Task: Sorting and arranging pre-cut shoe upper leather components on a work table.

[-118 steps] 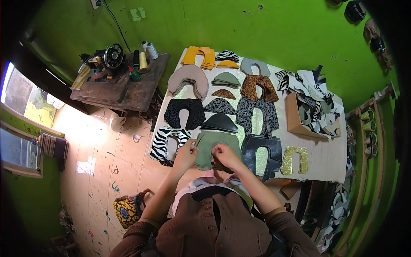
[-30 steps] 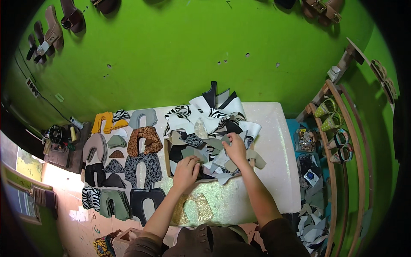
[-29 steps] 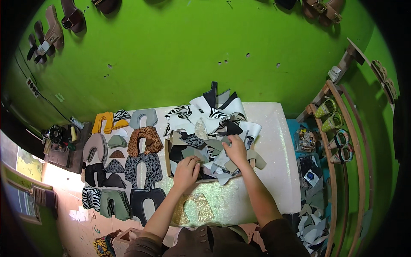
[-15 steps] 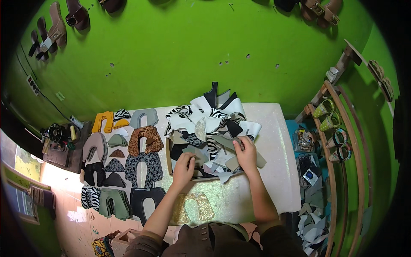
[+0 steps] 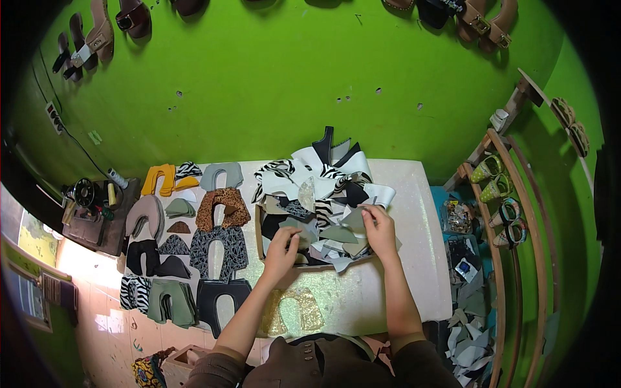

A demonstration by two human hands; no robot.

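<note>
A shallow cardboard box (image 5: 259, 240) on the table overflows with leather-like offcuts in white, black, grey-green and zebra print. My left hand (image 5: 282, 251) is over the box's near left part, its thumb and fingers closed on a grey-green scrap (image 5: 304, 234). At the right side of the box, my right hand (image 5: 381, 234) pinches another grey-green scrap (image 5: 353, 220) between thumb and fingers. Between the hands lies a leaf-shaped green offcut (image 5: 339, 234). The lower part of the pile is hidden under upper pieces.
Stacked cut shoe-upper pieces stand in rows on the left, including leopard print (image 5: 221, 210) and green (image 5: 172, 302). A gold U-shaped piece (image 5: 310, 313) lies near the front edge. A sewing machine (image 5: 84, 193) stands far left; a wooden sandal rack (image 5: 525, 258) and scrap-filled bins (image 5: 467, 284) stand right.
The long grey-green strip under my right hand no longer shows as before; a smaller scrap is there now. My right hand has shifted slightly right. The view has moved a little.
</note>
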